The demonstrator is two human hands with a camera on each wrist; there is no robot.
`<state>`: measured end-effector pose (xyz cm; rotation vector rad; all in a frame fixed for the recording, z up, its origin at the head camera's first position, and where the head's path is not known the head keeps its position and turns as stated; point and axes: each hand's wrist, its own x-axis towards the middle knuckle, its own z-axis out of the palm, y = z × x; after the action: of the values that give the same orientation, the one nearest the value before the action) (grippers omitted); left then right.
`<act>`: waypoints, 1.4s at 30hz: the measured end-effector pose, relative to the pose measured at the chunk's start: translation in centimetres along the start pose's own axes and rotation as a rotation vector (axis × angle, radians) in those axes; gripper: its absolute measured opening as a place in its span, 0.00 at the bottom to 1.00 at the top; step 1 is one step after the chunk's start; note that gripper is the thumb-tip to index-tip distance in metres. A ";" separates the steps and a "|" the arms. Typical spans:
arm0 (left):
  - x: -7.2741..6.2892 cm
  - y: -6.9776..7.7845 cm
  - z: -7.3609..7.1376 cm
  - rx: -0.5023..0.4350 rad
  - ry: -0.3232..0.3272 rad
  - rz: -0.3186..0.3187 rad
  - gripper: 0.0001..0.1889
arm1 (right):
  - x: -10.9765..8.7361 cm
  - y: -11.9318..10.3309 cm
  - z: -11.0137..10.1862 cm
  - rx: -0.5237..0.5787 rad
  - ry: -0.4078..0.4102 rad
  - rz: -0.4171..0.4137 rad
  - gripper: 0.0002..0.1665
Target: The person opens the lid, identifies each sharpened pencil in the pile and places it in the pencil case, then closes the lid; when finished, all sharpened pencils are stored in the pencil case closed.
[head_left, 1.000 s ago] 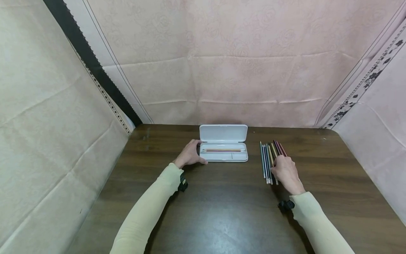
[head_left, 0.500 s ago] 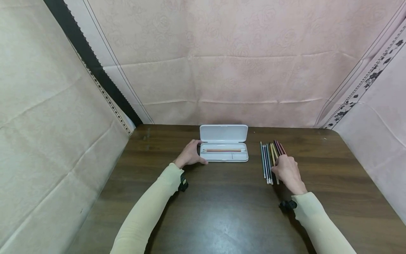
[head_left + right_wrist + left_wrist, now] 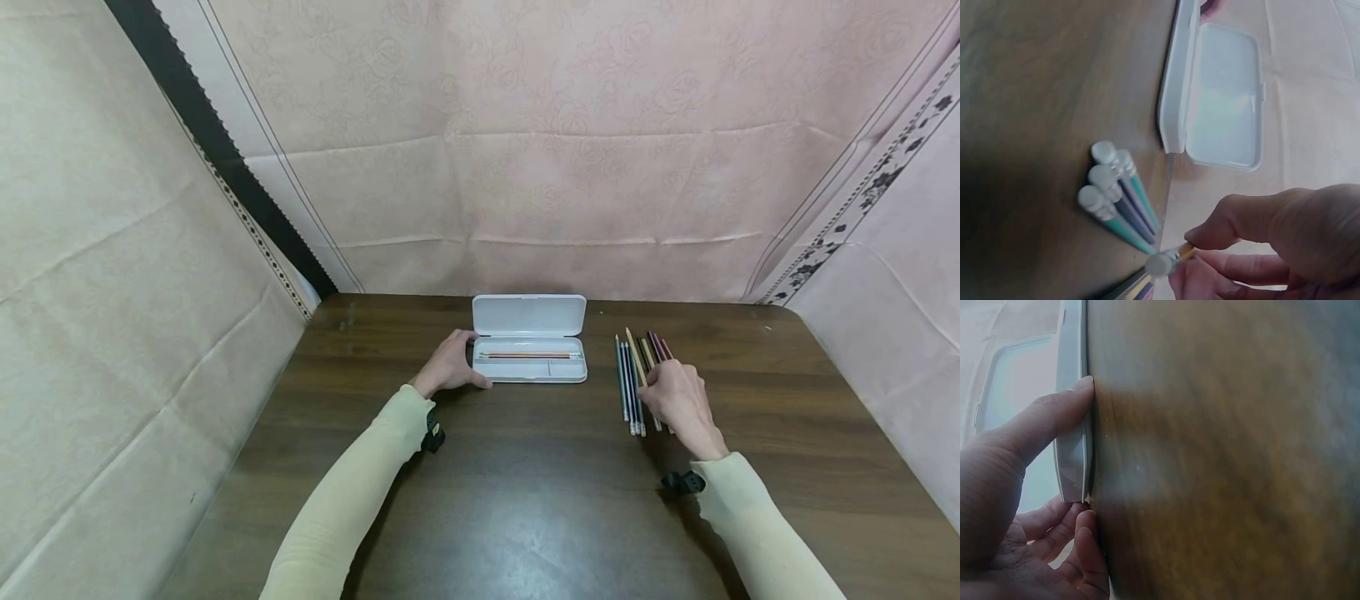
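An open white pencil case [image 3: 513, 371] lies on the table with its lid [image 3: 528, 315] folded back. Inside it rests one orange-brown pencil [image 3: 525, 355]. My left hand [image 3: 450, 365] grips the case's left end, thumb [image 3: 1066, 412] along the front wall and fingers around the end. To the right, my right hand [image 3: 681, 398] pinches a yellow pencil [image 3: 634, 354] between thumb and fingers, near its white eraser [image 3: 1160, 265]. The yellow pencil is tilted above the row of pencils. Blue and green pencils [image 3: 624, 383] lie left of it; dark red pencils [image 3: 664, 347] lie partly hidden beyond the hand.
The brown wooden table [image 3: 510, 500] carries the case and the pencils near its back edge. Pale patterned cloth [image 3: 540, 167] hangs behind and at both sides. A black device [image 3: 432, 432] is strapped at the left wrist, another black device [image 3: 682, 483] at the right.
My right hand has taken a yellow pencil from the row, and its far tip has swung up and leftward over the blue ones. My left hand stays on the case.
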<state>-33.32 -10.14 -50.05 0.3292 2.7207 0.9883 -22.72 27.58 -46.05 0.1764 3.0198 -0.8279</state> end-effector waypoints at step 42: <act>0.0 -0.1 0.0 0.001 0.000 -0.004 0.51 | 1.5 -5.5 1.5 0.082 0.115 -0.422 0.07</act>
<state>-33.31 -10.16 -50.13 0.3240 2.7209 0.9858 -24.81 22.25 -44.63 -0.4440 3.1805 -0.9946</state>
